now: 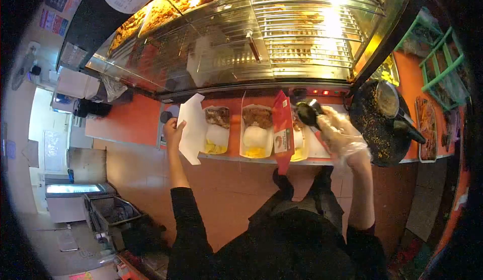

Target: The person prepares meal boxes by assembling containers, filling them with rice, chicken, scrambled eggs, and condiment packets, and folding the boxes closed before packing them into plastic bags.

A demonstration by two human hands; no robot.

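My bare left hand (pixel 174 130) pinches the outer edge of a raised white box lid (pixel 193 128). That lid belongs to the leftmost takeaway box (pixel 217 131), which holds dark meat, a mound of white rice and yellow pieces. Beside it stands a second open box (pixel 256 133) with similar food. A third box (pixel 299 146) is partly hidden behind an upright red printed flap (pixel 283 134). In a clear plastic glove, my right hand (pixel 342 131) grips a black spoon-like utensil (pixel 308 113) over the third box; its exact kind is unclear.
A glass-fronted lit cabinet (pixel 221 53) with wire racks and fried food rises behind the narrow red counter (pixel 121 121). Right of my gloved hand sit a round black tray (pixel 375 139) covered in crumbs, a strainer (pixel 387 100) and a green basket (pixel 443 63).
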